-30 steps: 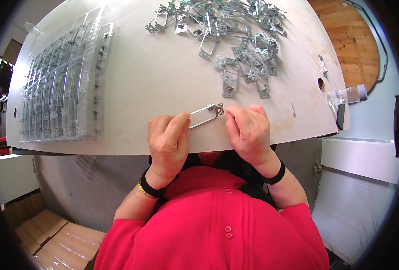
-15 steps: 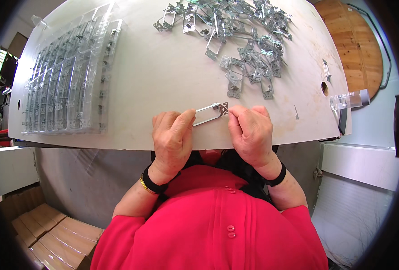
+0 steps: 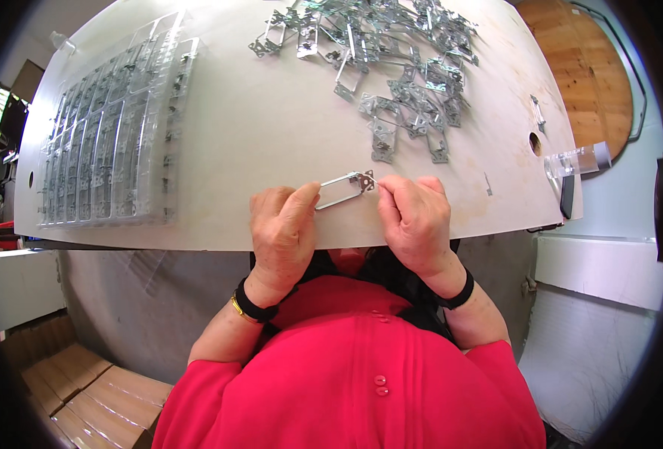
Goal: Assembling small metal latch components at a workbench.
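Note:
A thin rectangular metal bracket (image 3: pixel 344 189) is held just above the near edge of the pale table (image 3: pixel 271 127). My left hand (image 3: pixel 283 232) pinches its left end between thumb and fingers. At the bracket's right end, fingers curled, my right hand (image 3: pixel 413 218) grips the small flat mounting plate. Both hands rest close together at the table's front edge. Farther back lies a loose heap of similar metal brackets (image 3: pixel 391 67).
A clear plastic tray (image 3: pixel 107 142) with rows of brackets in its slots lies on the table's left side. A clear cylinder (image 3: pixel 576 159) sits at the right edge, near a round hole (image 3: pixel 534 142). Cardboard boxes (image 3: pixel 84 396) stand on the floor lower left. A wooden disc (image 3: pixel 585 67) is upper right.
The hands and bracket stay almost in place; only the view has shifted slightly. The grip on both ends is unchanged.

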{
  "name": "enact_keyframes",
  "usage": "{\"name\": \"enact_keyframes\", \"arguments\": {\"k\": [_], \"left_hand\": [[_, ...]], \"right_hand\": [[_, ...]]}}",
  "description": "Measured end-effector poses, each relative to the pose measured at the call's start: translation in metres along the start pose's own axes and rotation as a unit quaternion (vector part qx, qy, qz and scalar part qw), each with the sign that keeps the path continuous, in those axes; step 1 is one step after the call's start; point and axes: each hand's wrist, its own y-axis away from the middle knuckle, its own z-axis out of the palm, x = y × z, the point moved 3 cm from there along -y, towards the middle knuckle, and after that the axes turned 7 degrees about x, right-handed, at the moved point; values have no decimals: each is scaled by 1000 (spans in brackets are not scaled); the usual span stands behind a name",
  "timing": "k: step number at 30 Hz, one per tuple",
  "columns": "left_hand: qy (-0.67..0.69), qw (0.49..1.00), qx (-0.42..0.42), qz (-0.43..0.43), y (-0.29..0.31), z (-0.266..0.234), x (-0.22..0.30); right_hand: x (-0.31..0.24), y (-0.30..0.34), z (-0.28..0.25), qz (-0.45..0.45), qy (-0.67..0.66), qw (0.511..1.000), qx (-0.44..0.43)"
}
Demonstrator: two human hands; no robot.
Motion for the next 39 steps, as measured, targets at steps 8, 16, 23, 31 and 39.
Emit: {"name": "enact_keyframes", "arguments": {"k": [8, 16, 23, 31, 39], "left_hand": [[14, 1000, 12, 13, 1, 5, -3], [2, 1000, 2, -6, 3, 1, 0], [8, 1000, 18, 12, 0, 3, 1], [-1, 1000, 1, 0, 0, 1, 1], [3, 1000, 7, 9, 1, 3, -1]], "right_hand": [[0, -2, 1, -6, 4, 1000, 6], [0, 2, -1, -7, 13, 1000, 13], [-1, 2, -2, 0, 6, 1000, 11], [-1, -1, -13, 14, 2, 1000, 12], [0, -2, -10, 17, 5, 1000, 5]]}}
